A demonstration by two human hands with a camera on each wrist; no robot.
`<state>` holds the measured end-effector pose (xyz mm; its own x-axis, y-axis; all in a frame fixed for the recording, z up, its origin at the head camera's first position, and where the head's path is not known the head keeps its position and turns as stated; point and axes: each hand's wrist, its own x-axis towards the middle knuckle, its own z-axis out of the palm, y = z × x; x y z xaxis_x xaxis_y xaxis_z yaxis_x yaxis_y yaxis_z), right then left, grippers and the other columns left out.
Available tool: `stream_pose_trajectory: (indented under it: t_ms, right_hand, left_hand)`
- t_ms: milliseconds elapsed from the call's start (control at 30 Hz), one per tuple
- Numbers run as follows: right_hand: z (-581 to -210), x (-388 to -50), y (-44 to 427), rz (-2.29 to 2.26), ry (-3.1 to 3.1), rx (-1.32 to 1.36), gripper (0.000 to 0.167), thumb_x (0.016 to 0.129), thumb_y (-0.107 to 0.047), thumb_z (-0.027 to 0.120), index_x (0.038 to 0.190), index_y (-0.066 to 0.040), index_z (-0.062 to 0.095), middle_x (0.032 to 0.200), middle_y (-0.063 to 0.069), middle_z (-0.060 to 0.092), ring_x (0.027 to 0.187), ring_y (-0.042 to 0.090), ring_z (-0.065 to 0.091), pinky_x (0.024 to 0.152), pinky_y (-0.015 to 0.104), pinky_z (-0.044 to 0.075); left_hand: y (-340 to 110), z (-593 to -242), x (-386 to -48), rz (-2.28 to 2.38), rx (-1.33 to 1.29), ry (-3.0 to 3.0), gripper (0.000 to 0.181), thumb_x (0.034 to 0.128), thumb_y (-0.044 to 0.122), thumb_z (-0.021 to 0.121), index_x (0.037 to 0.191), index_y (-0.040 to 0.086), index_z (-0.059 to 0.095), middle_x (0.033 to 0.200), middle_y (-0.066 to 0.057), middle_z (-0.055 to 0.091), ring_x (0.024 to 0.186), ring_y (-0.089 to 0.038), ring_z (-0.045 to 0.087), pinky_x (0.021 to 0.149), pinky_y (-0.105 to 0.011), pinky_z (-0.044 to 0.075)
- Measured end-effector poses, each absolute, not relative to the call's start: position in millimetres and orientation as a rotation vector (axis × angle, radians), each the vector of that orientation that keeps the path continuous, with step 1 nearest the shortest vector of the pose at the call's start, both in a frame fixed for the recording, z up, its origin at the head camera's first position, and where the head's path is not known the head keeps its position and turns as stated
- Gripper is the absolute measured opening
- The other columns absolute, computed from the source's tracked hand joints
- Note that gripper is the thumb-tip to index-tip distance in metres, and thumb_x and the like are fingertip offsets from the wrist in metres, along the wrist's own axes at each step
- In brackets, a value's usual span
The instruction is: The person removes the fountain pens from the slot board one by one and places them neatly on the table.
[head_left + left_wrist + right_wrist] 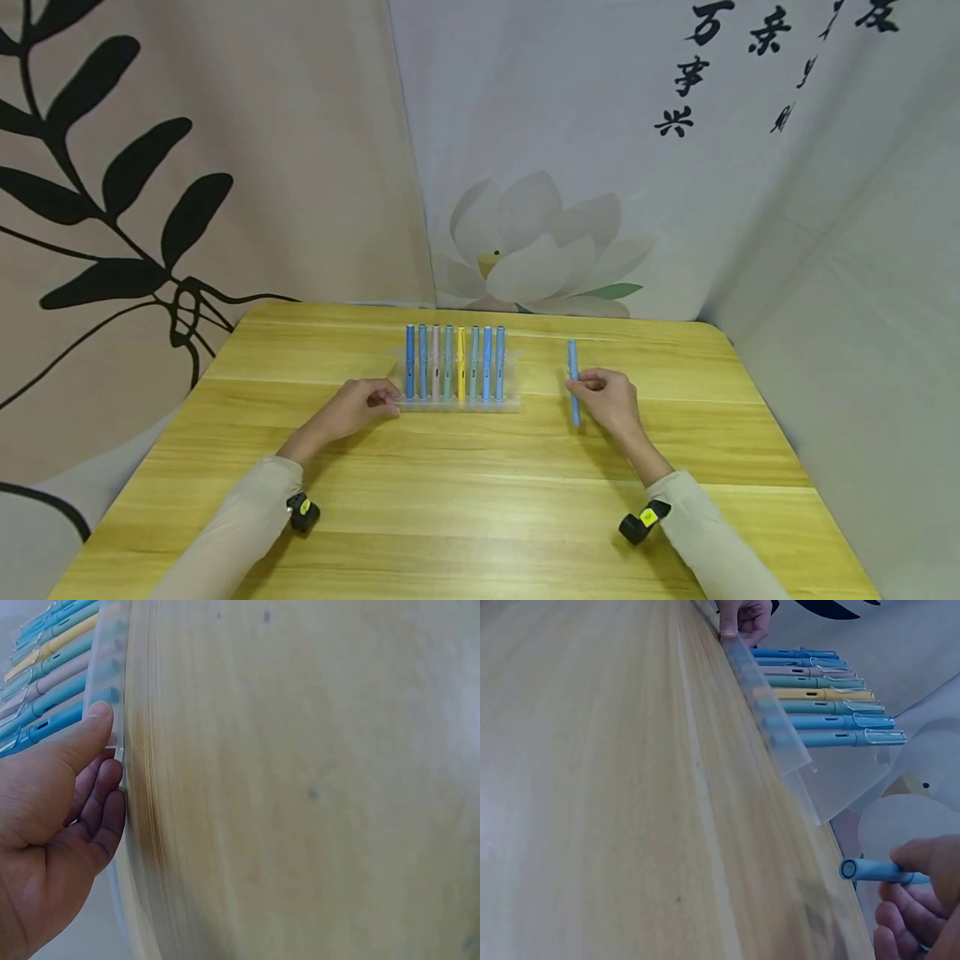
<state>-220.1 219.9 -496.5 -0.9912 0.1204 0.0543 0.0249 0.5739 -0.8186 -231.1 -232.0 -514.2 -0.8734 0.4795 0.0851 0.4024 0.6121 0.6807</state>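
A clear plastic rack [457, 406] holds a row of several upright pens, blue, teal, pinkish and one yellow pen [461, 362]. My left hand [360, 408] pinches the rack's left end; in the left wrist view the thumb of that hand [60, 795] lies on the clear front ledge [109, 682]. To the right of the rack, my right hand [611, 404] pinches a light blue pen [573, 358] between thumb and fingers, held roughly upright and apart from the rack. The right wrist view shows that pen's round end [849, 869] beyond the fingers of my right hand [922, 900].
The rack stands on a wooden table [450, 517] towards its back edge. Behind the table hangs a curtain [322, 167] printed with leaves, a lotus and dark characters. A small black device [303, 514] is on the left wrist, another [643, 522] on the right.
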Motion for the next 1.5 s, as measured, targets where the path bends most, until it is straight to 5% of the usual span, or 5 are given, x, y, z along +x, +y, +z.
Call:
stream_pose_trajectory:
  t_ms: [1500]
  right_hand:
    - [-508.6,-222.8,227.6,1.145,-2.913,-0.195,0.027,0.087,-0.029,0.079,0.093,-0.003,0.080,0.081,0.005,0.077,0.063,0.013,0.066,0.057,0.029,0.048]
  left_hand:
    - [-230.5,-512.8,-229.0,1.104,0.737,2.716,0.017,0.0950,0.015,0.074,0.110,0.007,0.072,0.092,0.004,0.069,0.085,-0.011,0.063,0.078,-0.027,0.055]
